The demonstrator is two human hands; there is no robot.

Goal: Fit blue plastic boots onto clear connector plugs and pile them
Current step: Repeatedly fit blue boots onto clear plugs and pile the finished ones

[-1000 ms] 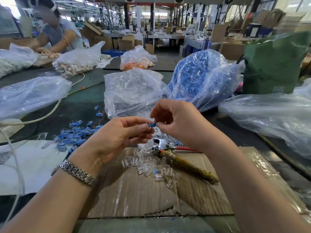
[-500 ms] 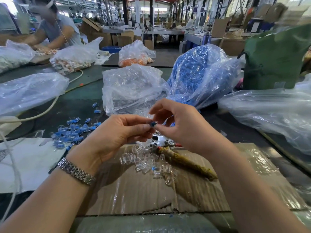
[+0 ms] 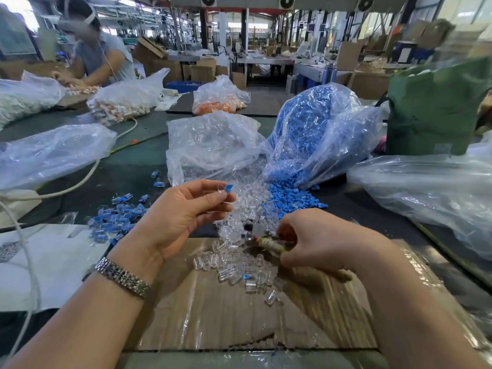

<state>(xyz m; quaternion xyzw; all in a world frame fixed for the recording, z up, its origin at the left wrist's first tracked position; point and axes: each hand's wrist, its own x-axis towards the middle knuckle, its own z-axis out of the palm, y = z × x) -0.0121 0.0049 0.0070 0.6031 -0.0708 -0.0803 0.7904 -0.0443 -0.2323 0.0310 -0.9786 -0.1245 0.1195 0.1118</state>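
Factory tabletop (image 3: 138,179) — left hand (image 3: 183,217) pinches booted plug (image 3: 226,189) aloft for seating; right hand (image 3: 319,243) grips wrapped tool (image 3: 269,243) beside clear plugs (image 3: 234,265).

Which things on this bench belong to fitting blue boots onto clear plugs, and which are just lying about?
Belong to the job:
- plug with blue boot, pinched in the left hand
- loose clear plugs
- spilled blue boots
- finished pile
- tool, gripped by the right hand

Just lying about:
- green bag
- orange-parts bag
- white cable
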